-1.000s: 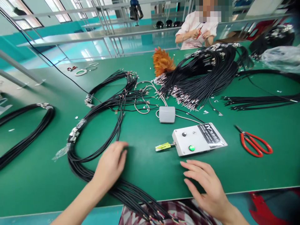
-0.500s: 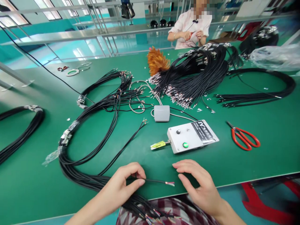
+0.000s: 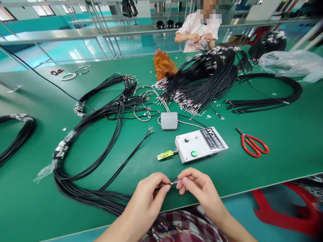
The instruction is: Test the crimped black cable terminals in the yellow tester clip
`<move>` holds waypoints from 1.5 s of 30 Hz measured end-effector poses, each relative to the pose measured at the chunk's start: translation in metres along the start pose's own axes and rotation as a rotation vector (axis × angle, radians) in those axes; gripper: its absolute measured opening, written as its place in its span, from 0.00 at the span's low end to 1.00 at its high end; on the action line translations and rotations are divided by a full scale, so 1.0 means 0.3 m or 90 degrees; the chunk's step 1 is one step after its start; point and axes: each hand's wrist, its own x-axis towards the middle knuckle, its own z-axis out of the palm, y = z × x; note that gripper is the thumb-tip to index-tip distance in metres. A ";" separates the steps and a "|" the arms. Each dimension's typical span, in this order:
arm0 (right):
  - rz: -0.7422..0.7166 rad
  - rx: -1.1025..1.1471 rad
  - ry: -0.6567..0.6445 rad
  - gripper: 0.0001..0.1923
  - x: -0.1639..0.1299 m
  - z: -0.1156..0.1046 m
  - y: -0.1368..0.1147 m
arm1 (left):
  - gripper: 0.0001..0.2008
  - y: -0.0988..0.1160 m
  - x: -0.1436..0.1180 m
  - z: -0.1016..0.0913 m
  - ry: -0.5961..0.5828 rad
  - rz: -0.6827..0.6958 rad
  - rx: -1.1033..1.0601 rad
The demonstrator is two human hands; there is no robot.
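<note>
Black thin cable lying crosswise, stripped end pointing right; being pinched by left hand; right hand fingertips closing on coloured wire tips.

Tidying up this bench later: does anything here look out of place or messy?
Yes: an orange feather duster lies among the black cable bundles, and small pale scraps are scattered on the green table.

Head-worn view, forward-down over table
</note>
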 end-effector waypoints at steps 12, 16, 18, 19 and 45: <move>0.126 0.219 -0.033 0.19 0.032 0.042 0.001 | 0.08 0.011 0.001 0.017 0.039 -0.034 -0.072; 0.127 0.220 -0.039 0.19 0.028 0.054 0.015 | 0.08 0.010 -0.004 0.019 0.053 -0.053 -0.113; 0.117 0.207 -0.041 0.18 0.023 0.059 0.027 | 0.07 0.013 -0.003 0.020 0.063 -0.075 -0.159; 0.110 0.199 -0.038 0.19 0.020 0.062 0.033 | 0.08 0.015 -0.002 0.020 0.065 -0.088 -0.184; -0.078 -0.276 -0.030 0.11 0.023 0.054 0.014 | 0.09 -0.035 0.006 0.058 0.097 -0.080 -0.265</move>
